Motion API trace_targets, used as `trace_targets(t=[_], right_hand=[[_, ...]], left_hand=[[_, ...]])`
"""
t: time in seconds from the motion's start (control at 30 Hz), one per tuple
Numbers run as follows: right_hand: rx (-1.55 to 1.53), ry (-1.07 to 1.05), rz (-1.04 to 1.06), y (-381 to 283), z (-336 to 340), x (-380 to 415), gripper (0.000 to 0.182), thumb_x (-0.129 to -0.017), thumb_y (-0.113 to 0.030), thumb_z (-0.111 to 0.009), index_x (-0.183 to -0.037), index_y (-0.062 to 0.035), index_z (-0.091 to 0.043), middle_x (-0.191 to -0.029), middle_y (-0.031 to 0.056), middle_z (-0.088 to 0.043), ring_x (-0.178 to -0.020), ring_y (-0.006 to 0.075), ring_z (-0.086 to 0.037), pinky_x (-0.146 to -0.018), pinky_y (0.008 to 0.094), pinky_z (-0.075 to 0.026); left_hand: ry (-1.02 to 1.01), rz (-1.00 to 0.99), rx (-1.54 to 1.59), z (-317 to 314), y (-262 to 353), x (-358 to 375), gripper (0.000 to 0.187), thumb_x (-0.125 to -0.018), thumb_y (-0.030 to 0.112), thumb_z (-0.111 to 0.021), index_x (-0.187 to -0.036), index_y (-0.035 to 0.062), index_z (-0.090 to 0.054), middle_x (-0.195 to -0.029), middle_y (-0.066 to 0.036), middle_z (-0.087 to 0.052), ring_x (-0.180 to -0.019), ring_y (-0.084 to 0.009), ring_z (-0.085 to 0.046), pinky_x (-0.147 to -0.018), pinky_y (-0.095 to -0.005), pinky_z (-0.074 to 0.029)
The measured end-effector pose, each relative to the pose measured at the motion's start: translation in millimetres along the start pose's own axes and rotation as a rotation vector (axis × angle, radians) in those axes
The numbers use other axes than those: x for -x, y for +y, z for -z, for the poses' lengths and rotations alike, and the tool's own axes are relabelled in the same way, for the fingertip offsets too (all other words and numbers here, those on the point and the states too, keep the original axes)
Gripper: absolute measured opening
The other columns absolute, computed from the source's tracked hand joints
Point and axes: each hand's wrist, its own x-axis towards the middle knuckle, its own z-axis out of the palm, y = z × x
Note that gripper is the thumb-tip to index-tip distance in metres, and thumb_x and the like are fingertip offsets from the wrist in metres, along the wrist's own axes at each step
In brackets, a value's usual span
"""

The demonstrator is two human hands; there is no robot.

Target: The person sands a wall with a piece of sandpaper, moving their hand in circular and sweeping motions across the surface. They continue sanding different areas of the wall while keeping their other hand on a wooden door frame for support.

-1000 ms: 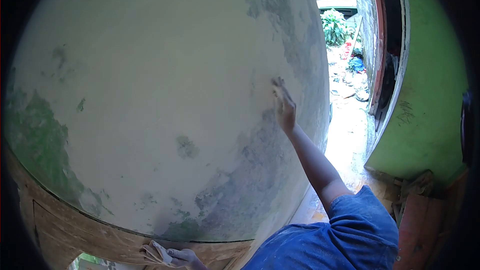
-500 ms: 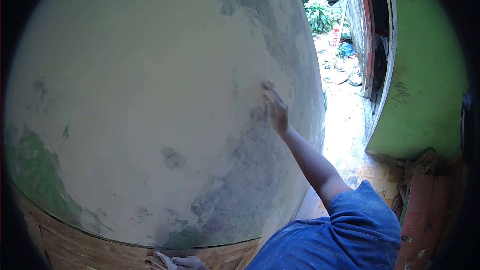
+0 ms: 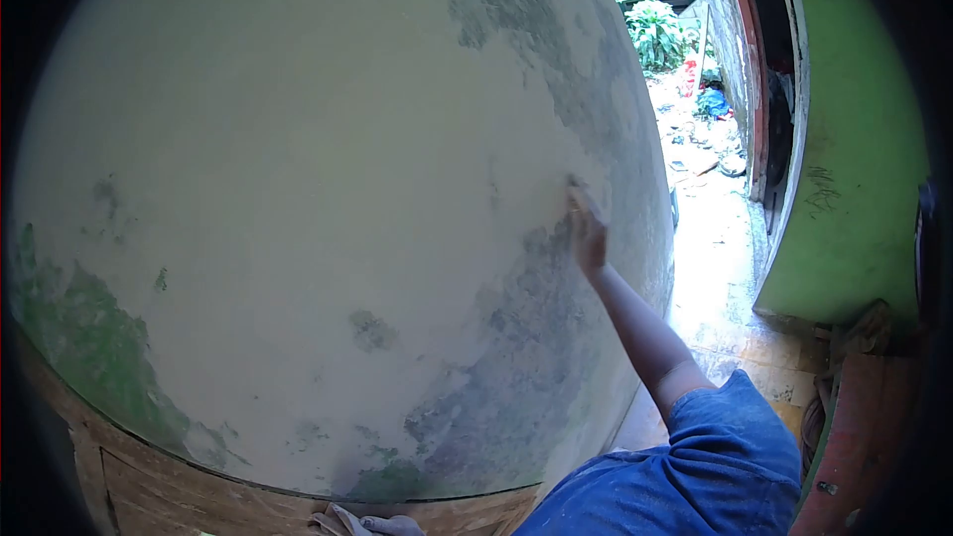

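Note:
My right hand (image 3: 588, 228) reaches up to the pale, patchy wall (image 3: 328, 159). Its fingers are stretched out along the surface, slightly blurred, with a dark spot at their tips; whether anything lies under the palm is hidden. At the bottom edge, my left hand (image 3: 393, 525) shows only in part, dusty and cut off by the frame. It is beside a pale, folded shape (image 3: 340, 520) on the wood below the wall, and its grip cannot be made out.
Brown wooden panelling (image 3: 199, 496) runs under the wall. A bright passage with plants (image 3: 655, 35) and scattered debris opens beyond its right edge. Farther right are a green wall (image 3: 859, 139) and a reddish board (image 3: 864, 437) at the lower corner.
The view has shifted, so the wall and passage appear farther right. My right hand is still at the wall, slightly farther right and lower in the picture. My left hand shows less.

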Motion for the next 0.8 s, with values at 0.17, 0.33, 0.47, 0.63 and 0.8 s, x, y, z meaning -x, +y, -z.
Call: trace_targets(t=[0.17, 0.33, 0.47, 0.63, 0.8], right_hand=[[0.263, 0.068, -0.346, -8, 3, -13, 0.034, -0.093, -0.005, -0.044, -0.126, -0.0044, -0.05, -0.13, 0.0117, -0.05, -0.117, 0.0245, -0.051, -0.098, 0.0313, -0.044], [0.154, -0.184, 0.32, -117, -53, 18, 0.032, -0.089, -0.004, -0.051, -0.121, -0.0055, -0.054, -0.135, 0.0096, -0.045, -0.126, 0.0272, -0.041, -0.108, 0.0398, -0.03], [0.109, -0.378, 0.699, -115, -39, 23, 0.03, -0.091, -0.005, -0.048, -0.121, -0.001, -0.052, -0.123, 0.0182, -0.054, -0.123, 0.0296, -0.045, -0.105, 0.0421, -0.033], [-0.032, -0.2, -0.305, -86, -43, -42, 0.027, -0.09, -0.004, -0.049, -0.116, -0.0031, -0.057, -0.113, 0.0135, -0.062, -0.124, 0.0212, -0.045, -0.105, 0.0379, -0.035], [-0.158, -0.252, 0.374, -123, -80, -15, 0.028, -0.089, -0.002, -0.048, -0.117, -0.0031, -0.056, -0.13, 0.0143, -0.049, -0.124, 0.0244, -0.044, -0.101, 0.0409, -0.039]], left_hand=[[-0.027, 0.005, -0.054, 2, -1, 3, 0.044, -0.098, 0.022, -0.024, -0.125, -0.0047, -0.046, -0.137, -0.022, -0.037, -0.13, -0.0391, -0.03, -0.107, -0.0541, -0.02], [-0.012, -0.018, -0.024, -5, -3, 1, 0.044, -0.098, 0.022, -0.025, -0.125, -0.0046, -0.046, -0.137, -0.022, -0.037, -0.13, -0.0392, -0.03, -0.107, -0.0543, -0.02], [-0.003, -0.025, 0.003, -9, -5, 4, 0.044, -0.098, 0.023, -0.025, -0.125, -0.0045, -0.046, -0.137, -0.022, -0.037, -0.13, -0.0394, -0.029, -0.107, -0.0546, -0.019], [0.016, -0.018, 0.008, -6, -11, 9, 0.043, -0.098, 0.023, -0.026, -0.125, -0.0044, -0.046, -0.137, -0.022, -0.037, -0.131, -0.0396, -0.029, -0.107, -0.0549, -0.019], [0.027, 0.006, -0.006, -4, -11, 10, 0.044, -0.097, 0.024, -0.028, -0.124, -0.005, -0.047, -0.136, -0.023, -0.039, -0.13, -0.0415, -0.029, -0.107, -0.056, -0.019]])
